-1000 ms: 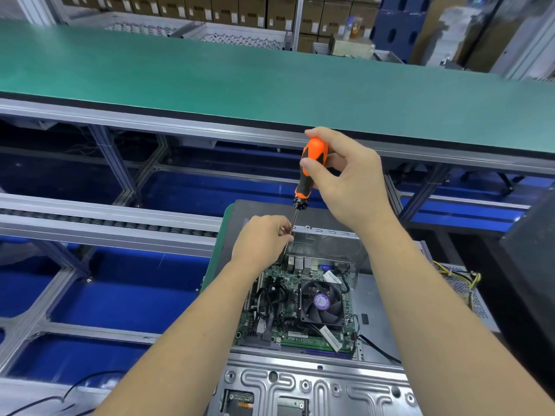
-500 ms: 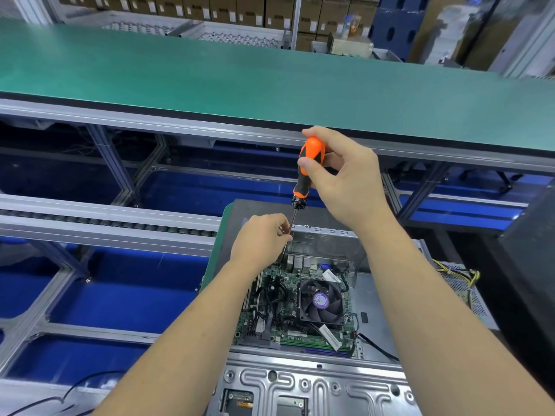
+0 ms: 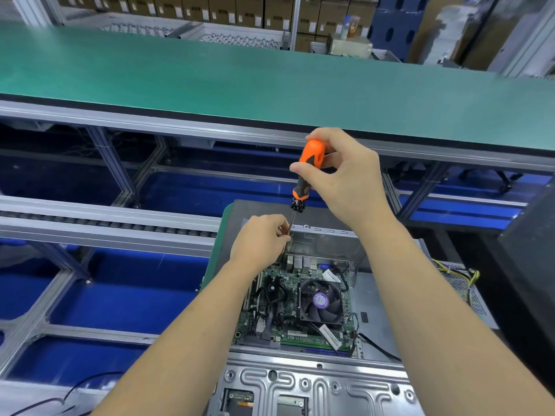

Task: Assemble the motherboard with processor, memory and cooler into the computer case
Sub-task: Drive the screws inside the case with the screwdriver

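Observation:
An open grey computer case (image 3: 381, 319) lies in front of me. Inside it sits the green motherboard (image 3: 282, 298) with a black cooler fan (image 3: 320, 300) on top. My right hand (image 3: 345, 181) grips the handle of an orange and black screwdriver (image 3: 307, 172), which stands almost upright. Its thin shaft runs down to the far left corner of the board. My left hand (image 3: 259, 238) pinches that shaft near the tip with curled fingers. The tip and any screw are hidden behind my left fingers.
A long green bench top (image 3: 240, 76) runs across behind the case. A roller conveyor rail (image 3: 105, 226) lies to the left over blue bins (image 3: 114, 298). Yellow and black cables (image 3: 456, 271) hang at the case's right. A metal drive bracket (image 3: 315, 385) covers the near end.
My right hand has shifted its fingers round the screwdriver handle, as if turning it. My left hand stays on the shaft.

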